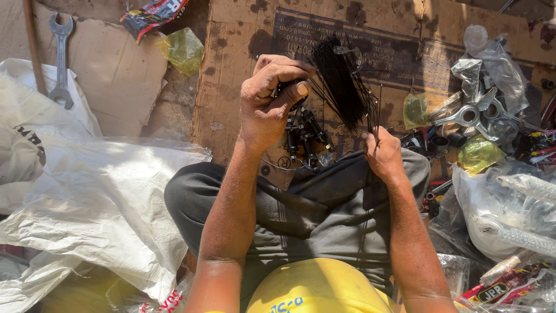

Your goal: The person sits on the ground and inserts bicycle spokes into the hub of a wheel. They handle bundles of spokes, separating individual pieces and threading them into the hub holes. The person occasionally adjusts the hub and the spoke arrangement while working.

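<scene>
My left hand is raised over my lap, its fingers closed on one end of a bundle of thin black spokes that fans up and to the right. Several small black cylindrical parts dangle just below that hand. My right hand rests lower on my right knee and pinches the loose ends of a few black spokes. I sit cross-legged in grey trousers on flattened brown cardboard.
A steel spanner lies at the top left. A large white sack covers the left side. Clear bags with metal parts, small green bags and wrapped packets crowd the right.
</scene>
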